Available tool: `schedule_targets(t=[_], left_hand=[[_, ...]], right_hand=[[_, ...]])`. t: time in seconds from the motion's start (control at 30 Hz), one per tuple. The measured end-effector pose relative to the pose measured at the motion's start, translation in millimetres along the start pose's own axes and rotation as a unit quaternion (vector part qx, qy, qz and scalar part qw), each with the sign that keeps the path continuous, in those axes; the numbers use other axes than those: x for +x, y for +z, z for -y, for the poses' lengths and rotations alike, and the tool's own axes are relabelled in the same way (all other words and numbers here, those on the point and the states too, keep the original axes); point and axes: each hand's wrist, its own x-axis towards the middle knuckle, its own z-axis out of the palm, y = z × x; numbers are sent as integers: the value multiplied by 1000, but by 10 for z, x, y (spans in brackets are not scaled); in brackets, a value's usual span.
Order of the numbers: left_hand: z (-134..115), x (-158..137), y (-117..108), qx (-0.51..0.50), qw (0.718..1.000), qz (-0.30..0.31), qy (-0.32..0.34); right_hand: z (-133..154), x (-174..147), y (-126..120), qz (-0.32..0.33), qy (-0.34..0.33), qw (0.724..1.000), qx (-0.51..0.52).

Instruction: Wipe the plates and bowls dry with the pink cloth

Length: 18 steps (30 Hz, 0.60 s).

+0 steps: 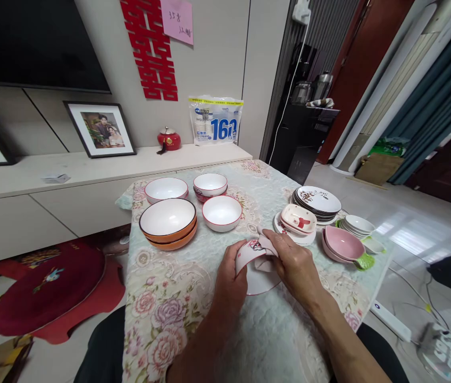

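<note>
My left hand [231, 274] grips the side of a small white bowl [246, 254] with a red rim and a printed figure, tilted on its side. Against the bowl's wall my right hand [291, 258] presses a pale cloth [265, 246], its fingers closed on it. Just beneath the hands lies a white plate [259, 282] with a thin red rim, partly covered by them. Beyond my right hand, small rectangular dishes [298, 218] with a red print rest on plates. A white bowl with a red rim [222, 211] stands past my left hand.
On the flowered tablecloth [185, 287], stacked orange bowls [168, 221] and more white bowls [210, 183] stand left. To the right are patterned plates [318, 200], pink leaf-handled bowls [343, 243] and small white dishes [359, 224]. A cabinet [145, 165] borders the far edge.
</note>
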Motion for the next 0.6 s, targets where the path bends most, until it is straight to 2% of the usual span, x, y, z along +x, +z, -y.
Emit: schedule_targets(t=[0.1, 0.2, 0.27, 0.4, 0.47, 0.53, 0.6], left_hand=[[6, -12, 22, -63, 997, -21, -26], [-28, -27, 72, -165, 980, -51, -98], [-71, -36, 105, -230, 959, -64, -152], [-162, -34, 127, -298, 929, -64, -209], [-194, -32, 115, -307, 925, -57, -215], [-216, -39, 97, -286, 935, -44, -206], [-228, -57, 79, -241, 952, -36, -186]], right_hand=[[-19, 24, 36, -34, -2, 997, 66], [-50, 69, 59, -47, 68, 987, 138], [-56, 94, 52, -27, 125, 980, 154], [-40, 111, -36, 98, 186, 975, 74], [-27, 106, -108, 131, 194, 972, 4], [-4, 96, -188, 99, 191, 975, -46], [37, 82, -258, 47, 174, 982, -52]])
